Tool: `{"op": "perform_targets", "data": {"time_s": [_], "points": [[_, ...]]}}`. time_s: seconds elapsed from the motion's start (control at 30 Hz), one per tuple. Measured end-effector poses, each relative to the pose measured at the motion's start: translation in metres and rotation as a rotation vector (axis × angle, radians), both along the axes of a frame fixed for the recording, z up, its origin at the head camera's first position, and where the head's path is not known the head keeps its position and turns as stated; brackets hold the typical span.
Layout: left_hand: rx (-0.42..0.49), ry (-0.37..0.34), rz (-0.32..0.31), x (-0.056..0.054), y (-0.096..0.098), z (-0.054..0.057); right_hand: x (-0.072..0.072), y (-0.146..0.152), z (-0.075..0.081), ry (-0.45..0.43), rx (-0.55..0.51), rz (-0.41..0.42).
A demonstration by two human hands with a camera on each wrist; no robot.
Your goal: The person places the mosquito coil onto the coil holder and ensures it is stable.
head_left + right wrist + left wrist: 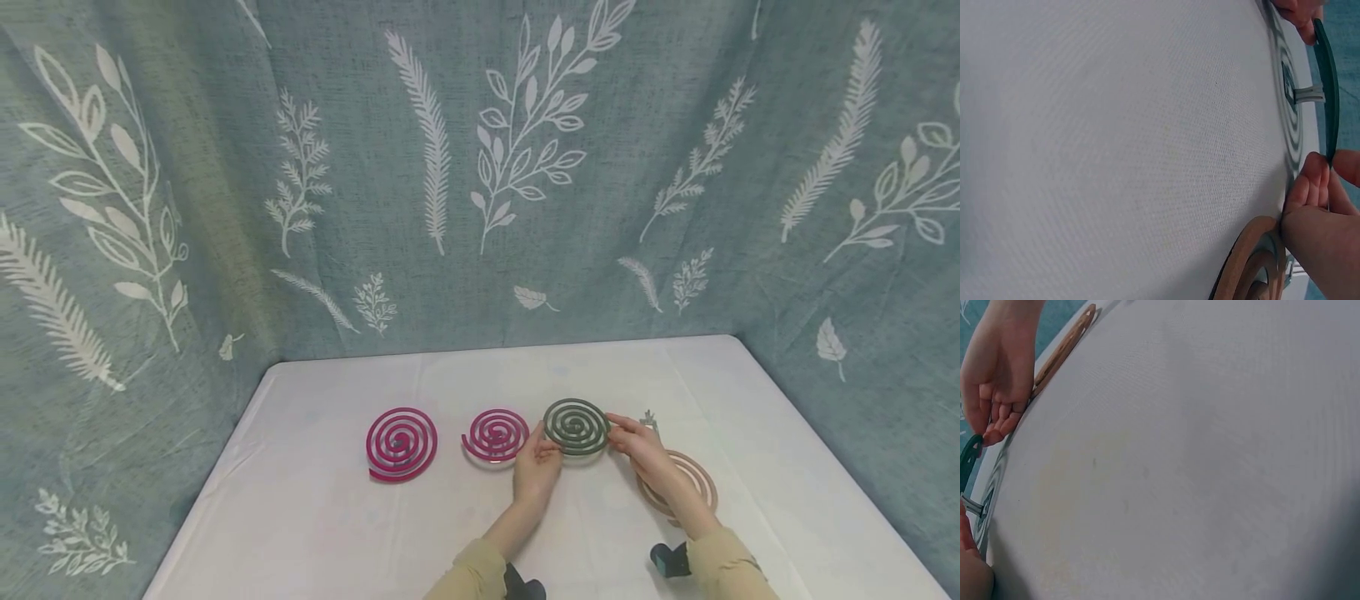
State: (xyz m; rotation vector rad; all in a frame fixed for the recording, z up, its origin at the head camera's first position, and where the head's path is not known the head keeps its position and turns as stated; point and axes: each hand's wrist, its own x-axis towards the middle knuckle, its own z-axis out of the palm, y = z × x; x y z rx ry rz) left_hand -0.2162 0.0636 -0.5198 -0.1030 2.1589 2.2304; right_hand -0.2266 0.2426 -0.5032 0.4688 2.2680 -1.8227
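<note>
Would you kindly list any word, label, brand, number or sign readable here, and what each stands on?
None: no lettering shows on the green coil, magenta coils, tan coil or leaf-patterned curtain. Any marking on the dark device by the right wrist would be too small to read.

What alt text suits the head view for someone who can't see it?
A left hand and right hand grip a green spiral coil over a white table, with two pink coils to its left and a tan coil at right.
</note>
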Motion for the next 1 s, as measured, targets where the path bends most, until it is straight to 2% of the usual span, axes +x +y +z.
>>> {"op": "perform_targets", "data": {"time_s": [0.17, 0.43, 0.6, 1.0], "points": [[0.067, -0.011, -0.017, 0.0005, 0.0000, 0.0012, -0.0003, 0.0002, 0.0008, 0.002, -0.002, -0.005], [-0.007, 0.004, -0.063, 0.0018, -0.0040, -0.0018, 0.0014, -0.0008, 0.0014, 0.001, -0.010, -0.026], [-0.008, 0.001, -0.085, 0.0031, -0.0061, -0.0003, 0.0016, -0.0007, 0.0011, 0.004, -0.021, -0.026], [-0.072, 0.036, -0.083, 0.0034, -0.0064, -0.0023, -0.0003, -0.0003, -0.0006, 0.003, 0.001, -0.021]]}}
